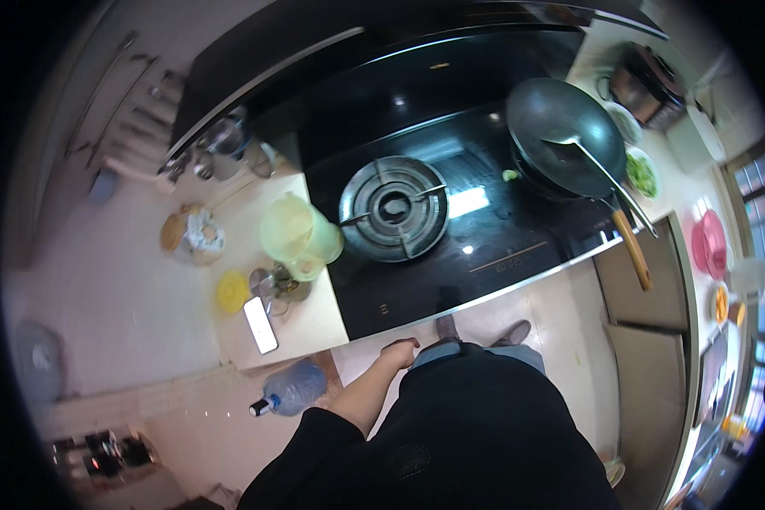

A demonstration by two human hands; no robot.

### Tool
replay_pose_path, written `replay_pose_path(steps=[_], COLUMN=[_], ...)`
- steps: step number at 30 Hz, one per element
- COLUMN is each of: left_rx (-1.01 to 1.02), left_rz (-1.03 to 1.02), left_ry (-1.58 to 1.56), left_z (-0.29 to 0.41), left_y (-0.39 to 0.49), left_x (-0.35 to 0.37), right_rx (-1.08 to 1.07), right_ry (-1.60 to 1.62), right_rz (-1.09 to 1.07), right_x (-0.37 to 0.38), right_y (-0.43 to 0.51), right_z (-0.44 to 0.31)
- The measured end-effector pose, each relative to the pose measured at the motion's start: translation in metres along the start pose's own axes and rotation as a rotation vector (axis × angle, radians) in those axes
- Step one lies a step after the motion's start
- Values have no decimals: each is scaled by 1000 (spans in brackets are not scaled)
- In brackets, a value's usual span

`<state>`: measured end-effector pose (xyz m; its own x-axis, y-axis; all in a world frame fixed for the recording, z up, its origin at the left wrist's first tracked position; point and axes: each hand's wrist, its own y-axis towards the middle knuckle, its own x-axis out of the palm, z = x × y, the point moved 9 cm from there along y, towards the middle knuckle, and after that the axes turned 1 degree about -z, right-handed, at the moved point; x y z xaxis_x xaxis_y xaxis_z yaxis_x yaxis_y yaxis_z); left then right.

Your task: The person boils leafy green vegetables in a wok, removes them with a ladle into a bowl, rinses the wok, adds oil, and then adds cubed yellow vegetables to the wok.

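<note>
My left hand (400, 352) hangs beside my body, below the front edge of the black glass gas hob (421, 299); its fingers are curled and partly hidden, so I cannot tell whether it holds anything. My right hand is out of view. A dark wok (548, 121) with a wooden handle (631, 248) sits at the hob's right, a metal ladle or spatula (602, 169) resting in it. The left burner (393, 207) has its pan support and no pan. A green scrap (510, 174) lies on the glass between them.
Left counter: a pale green plastic jug (303, 236), a lit phone (261, 325), a yellow lid (232, 291), jars. Right counter: a bowl of chopped greens (641, 173), a rice cooker (647, 86), a pink basin (709, 244). A large water bottle (296, 387) is below the left counter.
</note>
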<state>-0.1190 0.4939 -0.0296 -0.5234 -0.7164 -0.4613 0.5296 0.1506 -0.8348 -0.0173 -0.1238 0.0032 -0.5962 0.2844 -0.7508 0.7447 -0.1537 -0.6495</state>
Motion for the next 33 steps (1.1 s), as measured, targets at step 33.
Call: replay_pose_path(steps=[33], left_rx=[-340], left_rz=[1244], left_ry=[-1627], left_z=[-153], left_y=[-237], left_x=[-204], right_rx=[48], right_ry=[45], right_rz=[-5], right_x=[-128], right_y=[111], right_z=[-36])
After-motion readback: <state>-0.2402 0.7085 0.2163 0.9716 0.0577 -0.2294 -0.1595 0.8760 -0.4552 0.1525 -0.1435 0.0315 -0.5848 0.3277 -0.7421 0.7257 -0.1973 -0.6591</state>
